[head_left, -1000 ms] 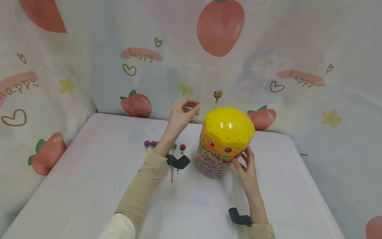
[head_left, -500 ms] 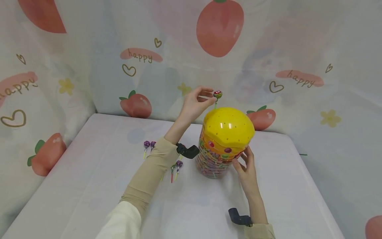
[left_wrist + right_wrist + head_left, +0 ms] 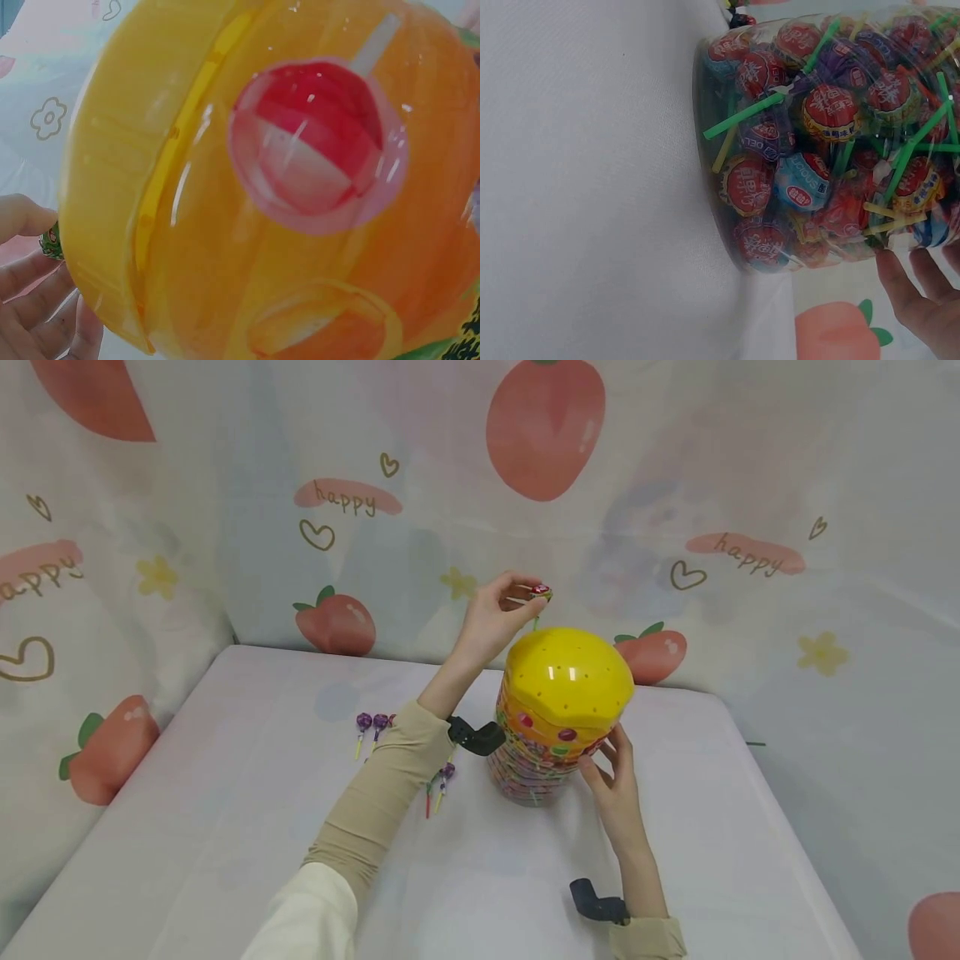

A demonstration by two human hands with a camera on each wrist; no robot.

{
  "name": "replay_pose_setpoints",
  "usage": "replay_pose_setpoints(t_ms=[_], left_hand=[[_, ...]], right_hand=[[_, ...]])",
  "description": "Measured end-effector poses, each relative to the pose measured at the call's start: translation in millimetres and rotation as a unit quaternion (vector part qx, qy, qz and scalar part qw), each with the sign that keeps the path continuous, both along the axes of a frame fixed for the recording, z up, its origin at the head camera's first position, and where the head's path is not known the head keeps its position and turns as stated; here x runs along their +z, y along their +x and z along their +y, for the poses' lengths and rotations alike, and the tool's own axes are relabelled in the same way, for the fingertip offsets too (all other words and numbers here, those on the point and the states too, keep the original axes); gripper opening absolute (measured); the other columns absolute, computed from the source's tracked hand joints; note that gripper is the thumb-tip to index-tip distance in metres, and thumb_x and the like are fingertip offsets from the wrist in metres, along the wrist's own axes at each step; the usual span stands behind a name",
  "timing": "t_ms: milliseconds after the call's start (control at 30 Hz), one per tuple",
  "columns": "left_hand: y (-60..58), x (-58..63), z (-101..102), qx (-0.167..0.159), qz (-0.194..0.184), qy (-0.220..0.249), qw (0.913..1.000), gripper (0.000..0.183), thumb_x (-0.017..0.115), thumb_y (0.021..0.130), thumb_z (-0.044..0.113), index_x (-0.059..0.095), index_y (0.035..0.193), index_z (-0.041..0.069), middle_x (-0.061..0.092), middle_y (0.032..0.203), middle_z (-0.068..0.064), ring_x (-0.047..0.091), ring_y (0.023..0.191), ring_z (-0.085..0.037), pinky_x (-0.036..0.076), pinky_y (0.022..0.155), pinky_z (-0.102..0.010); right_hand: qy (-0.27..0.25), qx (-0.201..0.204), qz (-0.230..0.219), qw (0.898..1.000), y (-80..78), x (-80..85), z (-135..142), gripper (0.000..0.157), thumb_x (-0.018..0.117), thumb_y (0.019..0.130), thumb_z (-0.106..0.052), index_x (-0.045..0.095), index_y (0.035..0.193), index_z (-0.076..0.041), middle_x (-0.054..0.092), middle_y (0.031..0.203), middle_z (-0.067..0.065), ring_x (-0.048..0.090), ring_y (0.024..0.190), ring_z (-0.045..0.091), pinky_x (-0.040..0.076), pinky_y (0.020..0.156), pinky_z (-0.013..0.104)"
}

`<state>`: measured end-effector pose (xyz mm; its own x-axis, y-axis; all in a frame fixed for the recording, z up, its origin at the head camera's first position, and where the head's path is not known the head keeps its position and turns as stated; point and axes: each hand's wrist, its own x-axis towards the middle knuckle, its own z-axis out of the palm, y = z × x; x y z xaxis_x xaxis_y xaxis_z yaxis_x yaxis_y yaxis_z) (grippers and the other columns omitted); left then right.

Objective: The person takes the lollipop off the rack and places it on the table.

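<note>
A tall clear jar (image 3: 534, 768) packed with wrapped lollipops stands on the table, capped by a domed yellow lid (image 3: 570, 672). One lollipop (image 3: 542, 592) sticks up behind the lid, its green stick partly visible. My left hand (image 3: 491, 618) pinches this lollipop just under and around its wrapped head. In the left wrist view, the lid hides part of that hand, and only a bit of green wrapper (image 3: 51, 242) shows between thumb and fingers. With thumb and fingers, my right hand (image 3: 621, 793) holds the jar's right side below the lid.
Several loose lollipops lie left of the jar, among them a purple one (image 3: 363, 722) and another purple one (image 3: 447, 771); my left sleeve (image 3: 382, 785) covers some. A strawberry-patterned curtain (image 3: 420, 543) rises behind the white-covered table (image 3: 225, 827).
My left hand has moved up and right to the upright lollipop, and its fingers have closed on it. The right hand stays at the jar.
</note>
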<state>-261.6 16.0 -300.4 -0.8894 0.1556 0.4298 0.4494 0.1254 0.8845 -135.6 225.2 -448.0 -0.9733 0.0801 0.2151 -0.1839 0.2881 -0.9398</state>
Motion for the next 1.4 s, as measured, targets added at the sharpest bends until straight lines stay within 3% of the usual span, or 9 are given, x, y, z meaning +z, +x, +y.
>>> replay_pose_setpoints(t_ms=[467,667,867,1300,1400], left_hand=[[1.9,8.2,-2,0.007,0.017,0.043,0.9989,0.028,0.065,0.091,0.019,0.063,0.116,0.007,0.068,0.109,-0.012,0.064,0.094,-0.023,0.052,0.085,-0.024],[8.3,11.4,-10,0.017,0.045,0.09,0.9948,0.027,0.066,0.091,0.017,0.064,0.115,0.005,0.067,0.107,-0.013,0.065,0.086,-0.025,0.053,0.074,-0.023],[18.8,10.2,-21,0.028,0.057,0.097,0.9933,0.028,0.067,0.09,0.016,0.064,0.116,0.005,0.068,0.109,-0.013,0.064,0.086,-0.02,0.052,0.073,-0.024],[44.9,-8.8,-48,0.051,0.043,0.075,0.995,0.027,0.069,0.089,0.019,0.066,0.114,0.009,0.069,0.107,-0.01,0.066,0.088,-0.019,0.054,0.082,-0.034],[53.4,-15.8,-55,0.055,0.031,0.068,0.9956,0.027,0.069,0.089,0.019,0.065,0.114,0.01,0.069,0.107,-0.009,0.065,0.088,-0.019,0.054,0.081,-0.031]], right_hand=[[0.002,0.004,0.006,1.0,-0.6,-1.8,1,0.072,0.054,0.096,-0.012,0.014,0.154,-0.026,0.021,0.157,0.007,0.026,0.141,0.029,0.027,0.112,0.061],[0.001,0.003,0.007,1.0,-1.4,-2.4,0,0.072,0.054,0.096,-0.013,0.014,0.153,-0.027,0.022,0.156,0.005,0.026,0.141,0.028,0.028,0.112,0.06],[0.004,-0.001,0.004,1.0,-0.9,-1.8,-1,0.071,0.054,0.096,-0.014,0.014,0.153,-0.031,0.023,0.156,0.002,0.027,0.141,0.025,0.03,0.111,0.054],[0.001,-0.001,0.001,1.0,-1.2,-2.6,0,0.072,0.054,0.096,-0.016,0.014,0.154,-0.027,0.021,0.156,0.005,0.026,0.141,0.028,0.029,0.111,0.059],[0.0,0.001,0.001,1.0,-1.2,-2.1,0,0.072,0.054,0.096,-0.016,0.014,0.154,-0.026,0.021,0.157,0.006,0.025,0.141,0.029,0.029,0.111,0.059]])
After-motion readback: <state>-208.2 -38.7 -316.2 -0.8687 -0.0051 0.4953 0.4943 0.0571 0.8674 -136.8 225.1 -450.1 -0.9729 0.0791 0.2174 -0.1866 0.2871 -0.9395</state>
